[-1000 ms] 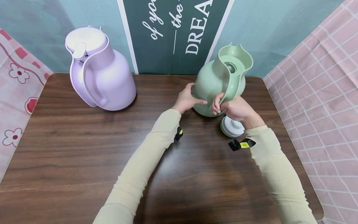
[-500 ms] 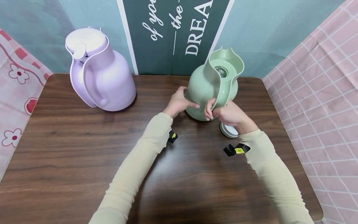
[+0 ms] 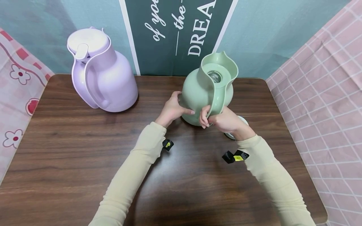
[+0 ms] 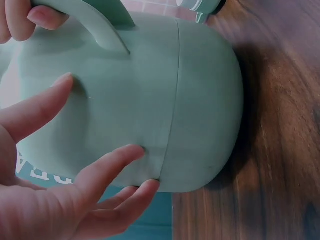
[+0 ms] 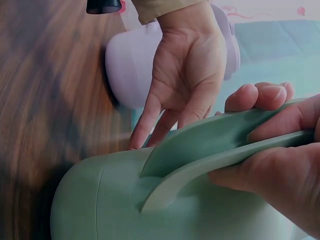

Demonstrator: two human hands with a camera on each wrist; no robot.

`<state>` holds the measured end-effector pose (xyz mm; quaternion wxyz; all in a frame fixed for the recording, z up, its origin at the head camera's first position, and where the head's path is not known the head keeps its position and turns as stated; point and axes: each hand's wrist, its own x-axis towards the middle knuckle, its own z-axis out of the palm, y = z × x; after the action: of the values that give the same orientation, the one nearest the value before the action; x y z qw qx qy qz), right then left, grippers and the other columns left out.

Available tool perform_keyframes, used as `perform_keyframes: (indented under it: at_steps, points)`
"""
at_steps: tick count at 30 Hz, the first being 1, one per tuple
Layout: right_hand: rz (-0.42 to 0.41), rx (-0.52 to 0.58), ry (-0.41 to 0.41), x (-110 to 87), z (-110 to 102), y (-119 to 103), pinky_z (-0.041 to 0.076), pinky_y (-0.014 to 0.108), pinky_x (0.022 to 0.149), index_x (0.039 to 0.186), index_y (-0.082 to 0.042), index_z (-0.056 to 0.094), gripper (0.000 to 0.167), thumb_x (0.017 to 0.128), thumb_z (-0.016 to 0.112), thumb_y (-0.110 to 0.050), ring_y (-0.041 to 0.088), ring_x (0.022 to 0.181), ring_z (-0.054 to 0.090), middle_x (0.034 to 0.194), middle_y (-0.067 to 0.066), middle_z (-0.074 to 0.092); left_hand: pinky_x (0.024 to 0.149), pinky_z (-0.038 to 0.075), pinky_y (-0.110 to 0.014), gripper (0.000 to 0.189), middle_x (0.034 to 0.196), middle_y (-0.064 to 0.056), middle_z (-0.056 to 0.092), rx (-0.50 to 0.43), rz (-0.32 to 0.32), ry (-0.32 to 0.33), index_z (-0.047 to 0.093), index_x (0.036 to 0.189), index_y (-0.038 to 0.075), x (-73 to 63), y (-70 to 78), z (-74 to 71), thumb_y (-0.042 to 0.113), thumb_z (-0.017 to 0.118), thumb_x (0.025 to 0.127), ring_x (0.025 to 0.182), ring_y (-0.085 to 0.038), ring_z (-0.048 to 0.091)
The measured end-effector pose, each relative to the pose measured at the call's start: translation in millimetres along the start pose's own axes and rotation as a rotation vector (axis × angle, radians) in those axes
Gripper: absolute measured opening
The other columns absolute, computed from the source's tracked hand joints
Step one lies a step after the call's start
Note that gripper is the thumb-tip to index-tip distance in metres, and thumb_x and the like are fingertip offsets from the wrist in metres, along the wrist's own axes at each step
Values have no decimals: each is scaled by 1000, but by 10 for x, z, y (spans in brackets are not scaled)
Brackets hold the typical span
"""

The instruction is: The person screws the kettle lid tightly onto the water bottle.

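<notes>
A pale green thermos jug (image 3: pixel 198 91) stands on the table with its top uncovered, the round inner mouth showing. My right hand (image 3: pixel 223 121) grips its handle, the fingers curled round it, as the right wrist view (image 5: pixel 285 165) also shows. Against the jug's left side my left hand (image 3: pixel 172 110) rests its spread, fairly straight fingertips and thumb; in the left wrist view the fingers (image 4: pixel 107 172) touch the smooth body and the palm stays apart from it. Partly hidden behind my right wrist lies a white and green round lid (image 3: pixel 244 120).
A lilac thermos jug (image 3: pixel 113 78) with its lid on stands at the back left. The brown wooden table (image 3: pixel 70 163) ends at a teal cloth backdrop (image 3: pixel 254 37) behind and a pink checked cloth (image 3: pixel 325 94) on the right.
The green thermos jug has moved left and slightly toward me, with both hands on it. My right wrist now covers more of the lid. The lilac jug has stayed put.
</notes>
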<state>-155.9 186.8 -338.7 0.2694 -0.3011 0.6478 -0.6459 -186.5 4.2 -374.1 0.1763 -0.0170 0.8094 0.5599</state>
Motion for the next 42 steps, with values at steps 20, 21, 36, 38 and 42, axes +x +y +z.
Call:
perform_keyframes:
  at_steps: [20,21,36,38,42]
  points:
    - [0,-29,-15,63,450,-13,40,34,59,58,5,41,19,60,29,19,29,58,46,57,13,41,92,39,-39,87,136,-14,39,25,-1,1,27,136,4,-382,-199,-259,16,80,68,117,-30,45]
    - [4,-34,-14,65,471,-15,40,33,59,58,5,41,19,60,29,19,28,58,46,57,13,42,92,39,-38,87,135,-14,39,21,-2,0,27,136,4,-400,-209,-271,16,80,68,116,-30,45]
    - [-1,-79,-77,89,671,-10,42,33,61,61,3,42,19,62,30,17,27,59,48,58,13,42,90,40,-41,87,138,-12,36,39,-24,6,27,137,5,-649,-294,-426,18,79,69,118,-29,45]
    - [-2,-85,-79,87,685,-14,42,33,61,61,3,42,19,61,30,18,27,59,48,58,13,43,91,40,-41,87,137,-14,37,36,-21,10,27,137,5,-666,-305,-436,17,79,69,118,-30,45]
    - [-4,-87,-78,90,704,-27,42,33,61,61,2,42,20,61,30,18,26,60,48,58,13,43,91,40,-41,87,137,-15,37,42,-16,13,27,138,4,-682,-314,-447,18,79,69,118,-30,45]
